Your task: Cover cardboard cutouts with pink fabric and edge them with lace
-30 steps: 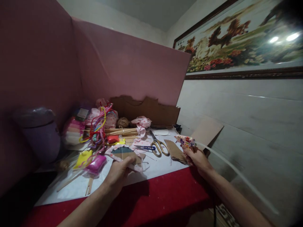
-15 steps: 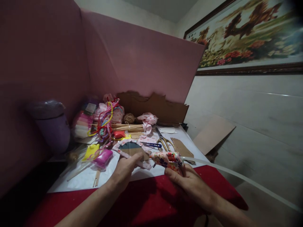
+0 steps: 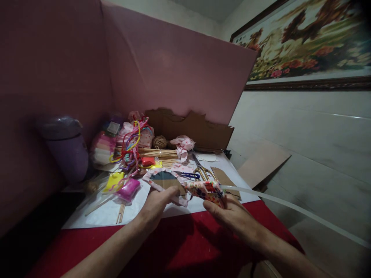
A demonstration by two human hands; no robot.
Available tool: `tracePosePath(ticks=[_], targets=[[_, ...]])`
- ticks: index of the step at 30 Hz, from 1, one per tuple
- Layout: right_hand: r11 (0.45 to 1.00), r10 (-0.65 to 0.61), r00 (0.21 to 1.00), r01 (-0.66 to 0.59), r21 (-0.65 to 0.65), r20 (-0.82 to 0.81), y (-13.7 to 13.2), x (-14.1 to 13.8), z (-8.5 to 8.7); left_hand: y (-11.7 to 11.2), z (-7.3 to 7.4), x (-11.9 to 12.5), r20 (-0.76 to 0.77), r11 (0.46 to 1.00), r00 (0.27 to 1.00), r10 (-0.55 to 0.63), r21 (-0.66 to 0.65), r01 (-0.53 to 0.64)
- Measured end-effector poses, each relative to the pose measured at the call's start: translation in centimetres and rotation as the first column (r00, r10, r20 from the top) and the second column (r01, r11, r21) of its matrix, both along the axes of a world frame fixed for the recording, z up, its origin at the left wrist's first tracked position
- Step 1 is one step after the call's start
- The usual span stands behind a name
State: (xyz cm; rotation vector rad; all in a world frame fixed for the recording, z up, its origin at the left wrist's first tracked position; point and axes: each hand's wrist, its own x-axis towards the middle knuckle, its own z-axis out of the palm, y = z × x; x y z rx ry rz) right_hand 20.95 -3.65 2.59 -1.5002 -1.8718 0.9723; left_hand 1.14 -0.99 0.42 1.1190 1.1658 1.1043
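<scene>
My left hand (image 3: 159,202) is closed on a piece of cardboard (image 3: 171,184) whose rim is wrapped in pink dotted fabric; the thumb lies over its face. In my right hand (image 3: 228,212) is a glue gun (image 3: 205,190) with a colourful floral pattern, its nozzle end close to the right edge of the cardboard piece. Whether the nozzle touches the rim I cannot tell. A long whitish glue stick (image 3: 269,196) trails out of the gun's back toward the right. Behind the hands lie gold-handled scissors (image 3: 204,170) and blue thread snips (image 3: 189,175).
White paper (image 3: 95,218) covers part of a red cloth (image 3: 162,247). Bundled wooden sticks (image 3: 162,153), a twine ball (image 3: 159,142), pipe cleaners (image 3: 136,143) and clay packets (image 3: 129,189) lie at the back and left. A purple tumbler (image 3: 66,154) stands left; torn cardboard (image 3: 188,131) leans behind.
The whole view has shifted slightly, so the table things sit a little further right. Both hands keep their grips, and the gun stays by the cardboard's right edge.
</scene>
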Motion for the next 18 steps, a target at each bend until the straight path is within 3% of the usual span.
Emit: tracePosePath(ticks=[3, 12, 18], targets=[[0.999, -0.008, 1.000, 0.008, -0.044, 0.007, 0.0, -0.2, 0.2, 0.0, 0.0, 0.1, 0.009, 1.000, 1.000, -0.015, -0.003, 0.015], [1.000, 0.009, 1.000, -0.009, 0.003, 0.017, 0.0, -0.2, 0.5, -0.2, 0.3, 0.2, 0.072, 1.000, 0.997, -0.017, -0.009, 0.018], [0.996, 0.044, 0.999, -0.045, 0.081, 0.015, -0.3, 0.0, 0.8, 0.6, -1.2, 0.1, 0.130, 0.999, 0.991, -0.031, -0.017, 0.033]])
